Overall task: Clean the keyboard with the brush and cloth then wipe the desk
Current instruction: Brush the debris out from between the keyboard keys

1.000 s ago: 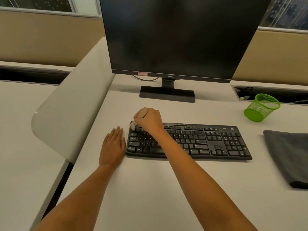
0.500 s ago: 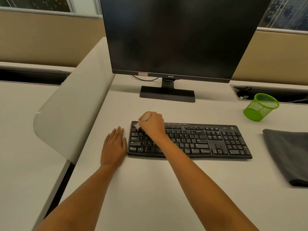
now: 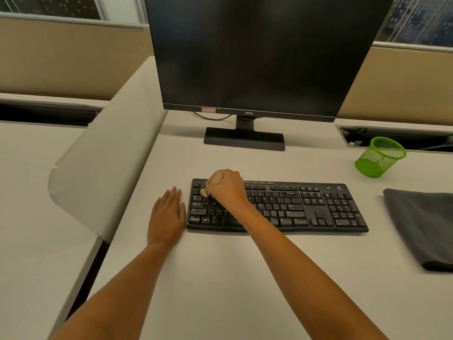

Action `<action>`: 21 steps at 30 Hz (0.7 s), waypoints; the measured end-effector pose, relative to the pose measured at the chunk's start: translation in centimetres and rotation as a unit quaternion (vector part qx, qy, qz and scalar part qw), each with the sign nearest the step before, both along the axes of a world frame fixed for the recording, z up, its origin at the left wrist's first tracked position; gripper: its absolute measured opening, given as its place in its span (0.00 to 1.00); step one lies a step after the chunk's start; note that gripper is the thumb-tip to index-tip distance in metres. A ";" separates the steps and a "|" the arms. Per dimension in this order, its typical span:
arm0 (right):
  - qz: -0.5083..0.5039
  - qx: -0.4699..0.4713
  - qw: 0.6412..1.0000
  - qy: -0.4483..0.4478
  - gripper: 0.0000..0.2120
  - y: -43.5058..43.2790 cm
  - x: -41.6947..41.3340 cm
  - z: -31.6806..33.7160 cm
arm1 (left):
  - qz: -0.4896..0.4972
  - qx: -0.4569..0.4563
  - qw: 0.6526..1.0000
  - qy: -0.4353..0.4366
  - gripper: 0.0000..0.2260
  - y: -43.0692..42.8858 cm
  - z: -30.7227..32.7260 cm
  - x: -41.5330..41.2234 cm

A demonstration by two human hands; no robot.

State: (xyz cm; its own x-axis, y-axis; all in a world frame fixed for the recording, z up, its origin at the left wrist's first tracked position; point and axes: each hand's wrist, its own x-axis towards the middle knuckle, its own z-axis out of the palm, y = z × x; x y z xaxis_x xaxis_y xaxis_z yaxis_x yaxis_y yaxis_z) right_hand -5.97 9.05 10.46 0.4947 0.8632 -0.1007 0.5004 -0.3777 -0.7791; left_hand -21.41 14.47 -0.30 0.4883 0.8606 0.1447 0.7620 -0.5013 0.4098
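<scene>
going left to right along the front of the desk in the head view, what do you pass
divider → left hand → keyboard → cloth

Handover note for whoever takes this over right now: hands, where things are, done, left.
Left hand: open, flat on the desk beside the keyboard's left end.
Right hand: grips the brush, pale tip on the upper-left keys of the keyboard.
Grey cloth: lies on the desk to the right of the keyboard, with no hand on it.
Green mesh cup: behind the cloth.
Done: brush is in hand and on the keys; how many keys are already brushed cannot be told.
Left: brush the rest of the keys, wipe the keyboard with the cloth, then wipe the desk.
</scene>
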 end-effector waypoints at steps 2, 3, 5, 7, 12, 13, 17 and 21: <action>0.028 -0.044 0.998 -0.022 0.03 -0.3 0.2 -0.2 | 0.000 0.001 1.000 -0.003 0.27 -0.1 0.0 0.0; 0.046 -0.062 0.997 -0.029 0.04 -0.3 0.4 -0.1 | 0.000 0.002 1.000 -0.004 0.27 -0.1 0.1 0.0; 0.048 -0.069 0.996 -0.037 0.05 -0.1 0.9 0.3 | -0.001 0.002 1.000 -0.006 0.27 -0.1 0.1 0.0; -0.003 -0.038 0.999 -0.021 0.06 0.1 1.4 0.7 | -0.003 0.000 1.000 -0.004 0.27 -0.1 0.1 0.0; -0.054 0.021 0.998 0.009 0.06 -0.9 1.6 0.2 | -0.002 -0.001 1.000 0.002 0.27 0.0 0.0 0.0; -0.037 0.005 0.999 0.000 0.06 -1.2 1.4 0.1 | -0.002 0.000 1.000 0.002 0.27 0.0 0.0 0.0; 0.042 -0.086 0.995 -0.013 0.05 -1.7 1.6 0.0 | 0.000 0.000 1.000 -0.002 0.27 0.1 -0.1 0.0; 0.024 -0.067 0.997 -0.029 0.09 -1.4 2.4 0.9 | -0.002 0.000 1.000 0.002 0.27 0.1 -0.2 0.0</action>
